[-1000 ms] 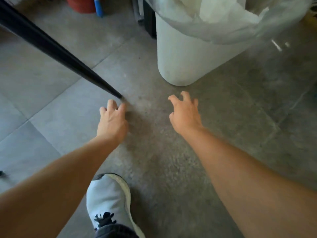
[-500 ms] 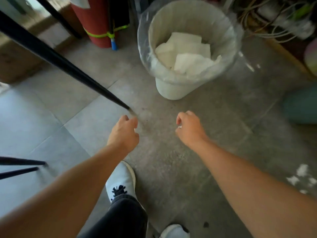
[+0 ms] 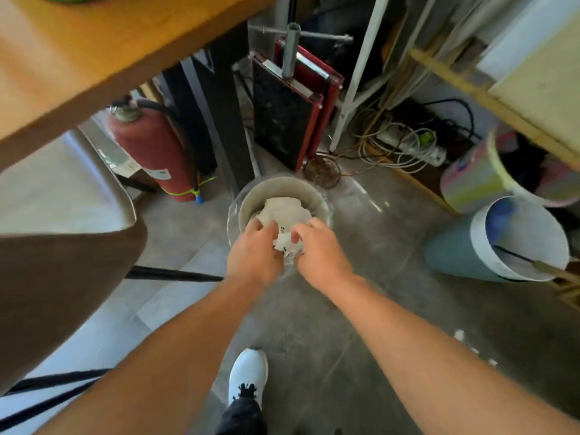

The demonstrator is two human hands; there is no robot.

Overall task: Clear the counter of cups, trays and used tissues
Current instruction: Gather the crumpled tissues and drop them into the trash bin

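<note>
A white waste bin [image 3: 315,196] lined with a clear plastic bag stands on the floor, with crumpled white tissues [image 3: 282,208] lying inside. My left hand [image 3: 254,257] and my right hand [image 3: 320,257] are close together over the bin's near rim. Both pinch a crumpled used tissue [image 3: 287,244] with dark specks, held between their fingers just above the bin. The wooden counter [image 3: 94,42] fills the upper left, and only its edge and underside show.
A red fire extinguisher [image 3: 150,152] stands left of the bin, with red-framed boards [image 3: 288,114] behind it. A brown chair [image 3: 62,246] is at my left. A tipped teal bucket [image 3: 502,243] and tangled cables [image 3: 398,146] lie at the right. My white shoe [image 3: 248,375] is below.
My view has risen from the floor. My hands, which were apart and empty low in front of the bin, are now together over it with a crumpled tissue between them.
</note>
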